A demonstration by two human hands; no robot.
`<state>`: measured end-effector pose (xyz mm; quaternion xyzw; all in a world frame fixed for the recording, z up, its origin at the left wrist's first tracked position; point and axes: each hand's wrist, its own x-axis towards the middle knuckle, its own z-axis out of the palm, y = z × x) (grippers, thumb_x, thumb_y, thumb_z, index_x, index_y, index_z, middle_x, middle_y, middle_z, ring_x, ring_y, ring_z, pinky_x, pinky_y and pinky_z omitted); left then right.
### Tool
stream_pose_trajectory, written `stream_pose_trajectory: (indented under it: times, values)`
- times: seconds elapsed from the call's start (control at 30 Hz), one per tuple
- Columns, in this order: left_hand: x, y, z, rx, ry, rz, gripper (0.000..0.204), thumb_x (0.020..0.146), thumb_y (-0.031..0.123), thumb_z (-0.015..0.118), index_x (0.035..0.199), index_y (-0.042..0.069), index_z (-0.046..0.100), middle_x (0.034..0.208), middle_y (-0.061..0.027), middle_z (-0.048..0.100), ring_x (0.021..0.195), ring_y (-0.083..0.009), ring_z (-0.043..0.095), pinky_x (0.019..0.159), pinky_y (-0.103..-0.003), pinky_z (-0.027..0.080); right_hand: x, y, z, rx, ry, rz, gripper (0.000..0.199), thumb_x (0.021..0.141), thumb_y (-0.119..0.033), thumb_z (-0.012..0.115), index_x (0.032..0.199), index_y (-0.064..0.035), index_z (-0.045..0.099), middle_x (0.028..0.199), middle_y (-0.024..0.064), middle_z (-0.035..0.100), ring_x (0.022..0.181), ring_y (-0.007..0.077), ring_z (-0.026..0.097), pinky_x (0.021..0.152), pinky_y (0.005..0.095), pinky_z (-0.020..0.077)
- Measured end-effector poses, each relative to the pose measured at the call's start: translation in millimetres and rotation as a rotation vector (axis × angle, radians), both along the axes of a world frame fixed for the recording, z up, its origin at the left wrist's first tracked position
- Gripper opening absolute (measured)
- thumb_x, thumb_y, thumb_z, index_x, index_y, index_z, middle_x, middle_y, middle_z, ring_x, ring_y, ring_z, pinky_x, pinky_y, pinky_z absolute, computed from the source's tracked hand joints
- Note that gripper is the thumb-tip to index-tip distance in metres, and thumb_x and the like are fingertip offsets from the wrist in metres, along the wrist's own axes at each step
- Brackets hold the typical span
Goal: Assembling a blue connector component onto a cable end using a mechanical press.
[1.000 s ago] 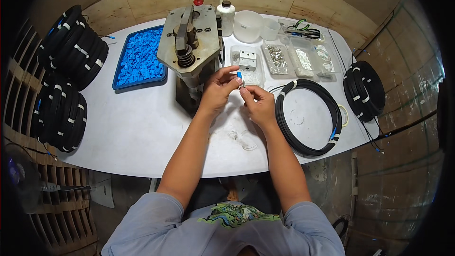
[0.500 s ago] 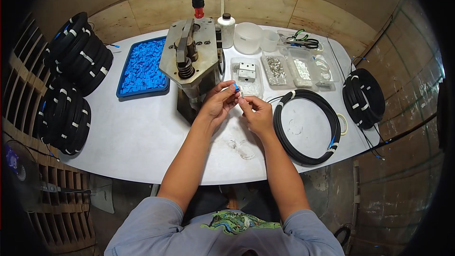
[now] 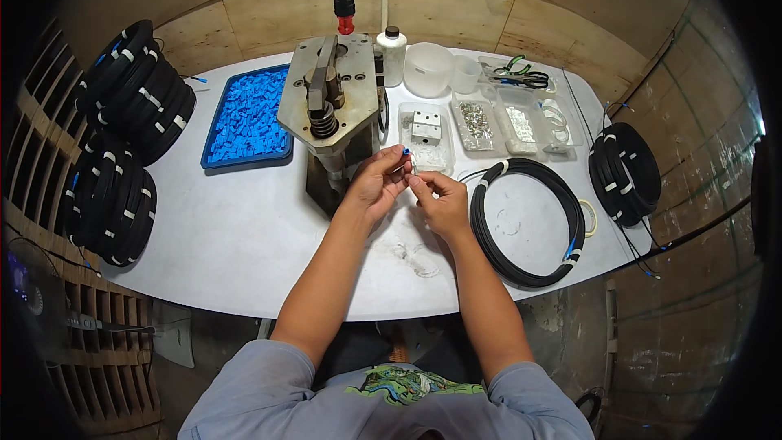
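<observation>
My left hand [image 3: 377, 183] is closed, pinching a small blue connector piece [image 3: 406, 151] between thumb and fingertips. Right beside it, my right hand [image 3: 441, 200] is closed too, its thumb and forefinger on a small, thin silvery part [image 3: 415, 169] just below the blue piece. Whether the two parts touch is too small to tell. Both hands are over the table in front of a metal hand press [image 3: 330, 85]. A coil of black cable [image 3: 481, 232] lies to the right of my right hand, one strand leading toward that hand.
A tray [image 3: 208, 165] of blue connector pieces stands left of the press. Behind my hands is a clear box [image 3: 405, 112] with a metal block [image 3: 426, 126]. Farther right are a box of metal parts [image 3: 476, 126], scissors [image 3: 529, 79] and a bottle [image 3: 392, 61]. Black cable coils [image 3: 114, 204] are stacked at left.
The view has shifted slightly. Both hands stay together in nearly the same place, and the blue piece is turned a little between my left fingers.
</observation>
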<state>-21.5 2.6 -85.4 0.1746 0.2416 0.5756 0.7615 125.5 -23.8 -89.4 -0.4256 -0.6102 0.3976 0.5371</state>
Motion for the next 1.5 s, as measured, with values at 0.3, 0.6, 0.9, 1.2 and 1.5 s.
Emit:
stream_pose_trajectory:
  times: [0.3, 0.6, 0.9, 1.2, 1.5]
  values:
    - [0.5, 1.2, -4.3, -0.071, -0.160, -0.045, 0.009, 0.089, 0.015, 0.064, 0.095, 0.008, 0.063, 0.083, -0.0032, 0.065, 0.075, -0.0119, 0.059, 0.075, -0.029, 0.050, 2.8, -1.8, 1.5, 0.013, -0.031, 0.034, 0.017, 0.087, -0.016, 0.068, 0.095, -0.0005, 0.070, 0.068, 0.0003, 0.064, 0.057, 0.0040, 0.053, 0.051, 0.0194, 0.0428]
    - [0.9, 1.9, -7.1, -0.021, -0.161, -0.071, 0.009, 0.090, 0.018, 0.064, 0.089, 0.009, 0.062, 0.078, -0.0016, 0.063, 0.072, -0.0107, 0.059, 0.072, -0.028, 0.050, 0.4, -1.8, 2.0, 0.049, -0.013, 0.010, 0.016, 0.085, -0.016, 0.069, 0.092, -0.0024, 0.072, 0.057, -0.0008, 0.059, 0.053, 0.0036, 0.050, 0.050, 0.0211, 0.0400]
    - [2.4, 2.6, -7.7, -0.052, -0.185, -0.054, 0.009, 0.090, 0.017, 0.063, 0.089, 0.009, 0.062, 0.080, -0.0018, 0.064, 0.072, -0.0099, 0.059, 0.072, -0.027, 0.050, 0.1, -3.5, 3.2, 0.033, -0.011, 0.008, 0.015, 0.085, -0.016, 0.069, 0.092, -0.0029, 0.072, 0.058, -0.0009, 0.060, 0.053, 0.0037, 0.050, 0.050, 0.0214, 0.0402]
    - [3.8, 5.2, -13.1, -0.019, -0.185, -0.035, 0.008, 0.091, 0.015, 0.062, 0.092, 0.008, 0.061, 0.086, -0.0045, 0.065, 0.079, -0.0128, 0.060, 0.077, -0.029, 0.050, 3.0, -1.1, -1.0, 0.027, -0.088, 0.040, 0.016, 0.088, -0.015, 0.067, 0.093, 0.0001, 0.070, 0.067, 0.0011, 0.065, 0.057, 0.0045, 0.054, 0.052, 0.0206, 0.0430]
    - [4.3, 4.1, -9.3, -0.019, -0.178, -0.007, 0.009, 0.090, 0.013, 0.062, 0.093, 0.005, 0.060, 0.089, -0.0094, 0.064, 0.079, -0.0177, 0.060, 0.075, -0.031, 0.052, 2.5, -2.6, 2.2, 0.040, -0.123, 0.035, 0.017, 0.087, -0.017, 0.067, 0.092, -0.0008, 0.070, 0.063, 0.0009, 0.062, 0.056, 0.0047, 0.053, 0.051, 0.0213, 0.0419]
